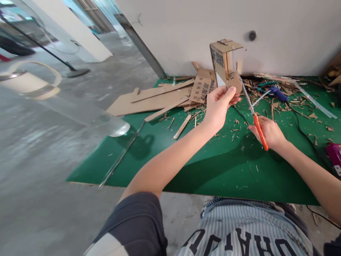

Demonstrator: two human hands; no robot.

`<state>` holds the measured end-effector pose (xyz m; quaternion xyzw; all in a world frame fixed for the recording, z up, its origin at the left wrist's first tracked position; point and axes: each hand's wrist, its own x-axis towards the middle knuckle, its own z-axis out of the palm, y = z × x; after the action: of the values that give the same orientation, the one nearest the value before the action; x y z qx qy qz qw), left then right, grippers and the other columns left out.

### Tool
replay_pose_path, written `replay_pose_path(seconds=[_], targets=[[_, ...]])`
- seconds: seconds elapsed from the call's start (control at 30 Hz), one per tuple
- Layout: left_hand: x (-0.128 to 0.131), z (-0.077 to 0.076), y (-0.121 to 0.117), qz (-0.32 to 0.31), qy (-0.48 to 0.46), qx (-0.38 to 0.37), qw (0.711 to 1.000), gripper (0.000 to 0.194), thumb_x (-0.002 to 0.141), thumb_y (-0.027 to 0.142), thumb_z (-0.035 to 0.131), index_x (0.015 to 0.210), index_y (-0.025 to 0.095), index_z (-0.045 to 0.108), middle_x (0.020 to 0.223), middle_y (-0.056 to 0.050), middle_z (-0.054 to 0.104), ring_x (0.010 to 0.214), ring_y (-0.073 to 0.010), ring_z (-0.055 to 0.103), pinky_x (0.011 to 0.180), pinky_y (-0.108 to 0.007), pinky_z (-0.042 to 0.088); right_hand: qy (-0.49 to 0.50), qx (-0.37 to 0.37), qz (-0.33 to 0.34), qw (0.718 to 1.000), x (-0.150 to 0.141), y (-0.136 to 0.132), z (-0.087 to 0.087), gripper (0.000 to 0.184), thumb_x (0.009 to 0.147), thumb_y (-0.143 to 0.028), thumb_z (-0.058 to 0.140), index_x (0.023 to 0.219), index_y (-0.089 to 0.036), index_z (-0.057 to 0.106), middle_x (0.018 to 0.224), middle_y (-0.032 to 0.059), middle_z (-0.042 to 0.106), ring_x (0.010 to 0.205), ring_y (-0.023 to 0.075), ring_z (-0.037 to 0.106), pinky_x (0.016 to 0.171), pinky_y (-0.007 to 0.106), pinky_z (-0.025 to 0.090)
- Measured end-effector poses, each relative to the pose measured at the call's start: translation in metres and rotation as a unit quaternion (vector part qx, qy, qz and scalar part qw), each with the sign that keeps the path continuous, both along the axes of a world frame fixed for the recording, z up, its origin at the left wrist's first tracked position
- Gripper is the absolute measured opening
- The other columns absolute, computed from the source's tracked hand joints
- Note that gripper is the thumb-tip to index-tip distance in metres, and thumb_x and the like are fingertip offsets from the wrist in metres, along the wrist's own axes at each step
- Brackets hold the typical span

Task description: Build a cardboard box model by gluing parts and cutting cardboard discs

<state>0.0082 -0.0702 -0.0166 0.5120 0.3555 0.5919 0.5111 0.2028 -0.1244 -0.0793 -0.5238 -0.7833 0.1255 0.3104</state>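
Note:
My left hand (220, 105) pinches a small round cardboard disc (234, 85) above the table. In my right hand (269, 132) is a pair of scissors (259, 131) with orange handles. Its blades reach up to the right edge of the disc, and a small scrap of cardboard shows by their tips. Whether the blades touch the disc, I cannot tell. Just behind the disc stands an upright cardboard structure (218, 65) with a flat top piece and dark printing on its side.
On the green table (213, 170), cardboard strips (160, 99) lie at the left and scraps (250, 87) along the wall. A blue glue gun (279, 94) with a cord lies at the right, near a magenta box (334, 158). A clear jug (106, 121) hangs over the left edge.

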Motion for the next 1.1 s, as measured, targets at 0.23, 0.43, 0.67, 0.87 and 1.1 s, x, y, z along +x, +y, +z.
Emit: replay_pose_path(seconds=[0.23,0.43,0.67,0.87,1.1], targets=[[-0.002,0.003,0.002,-0.028,-0.031,0.000,0.999,0.015,0.094,0.025,0.066,0.080,0.019,0.064,0.076,0.002,0.070,0.068,-0.0062,0.068,0.070,-0.020,0.055,0.008,0.005,-0.002,1.000,0.003,0.000,-0.002,0.047,0.097,-0.061,0.043,0.070,-0.023,0.051,0.089,0.0124,0.065,0.079,0.0262,0.065,0.077,0.049,0.055],[-0.009,0.009,0.009,0.009,0.024,0.018,1.000,0.021,0.092,0.032,0.069,0.077,0.019,0.062,0.077,0.001,0.069,0.070,-0.0080,0.067,0.074,-0.023,0.055,0.028,0.041,-0.003,0.999,0.005,-0.001,0.000,0.043,0.092,-0.058,0.052,0.066,-0.023,0.051,0.105,0.0151,0.061,0.096,0.0298,0.062,0.084,0.051,0.054],[-0.024,0.008,0.023,0.033,0.078,0.130,0.988,0.039,0.084,0.055,0.074,0.075,0.019,0.062,0.074,-0.002,0.068,0.070,-0.0124,0.067,0.067,-0.026,0.054,0.025,-0.046,-0.033,0.998,0.003,-0.003,0.003,0.051,0.093,-0.063,0.046,0.060,-0.025,0.038,0.066,0.0031,0.048,0.056,0.0156,0.043,0.058,0.037,0.037],[-0.030,0.004,0.036,0.066,0.138,0.210,0.966,0.050,0.085,0.066,0.068,0.074,0.019,0.060,0.068,-0.001,0.063,0.065,-0.0135,0.067,0.059,-0.027,0.053,0.005,-0.067,-0.022,0.998,0.004,-0.008,0.011,0.057,0.093,-0.074,0.033,0.066,-0.025,0.043,0.069,0.0051,0.054,0.062,0.0177,0.050,0.061,0.036,0.036],[-0.035,0.006,0.037,0.074,0.173,0.232,0.954,0.049,0.089,0.066,0.063,0.077,0.019,0.059,0.070,-0.002,0.061,0.067,-0.0154,0.067,0.064,-0.031,0.054,-0.014,-0.061,0.020,0.998,0.000,-0.011,0.008,0.069,0.088,-0.086,0.026,0.077,-0.023,0.049,0.088,0.0123,0.062,0.083,0.0259,0.061,0.070,0.040,0.045]])
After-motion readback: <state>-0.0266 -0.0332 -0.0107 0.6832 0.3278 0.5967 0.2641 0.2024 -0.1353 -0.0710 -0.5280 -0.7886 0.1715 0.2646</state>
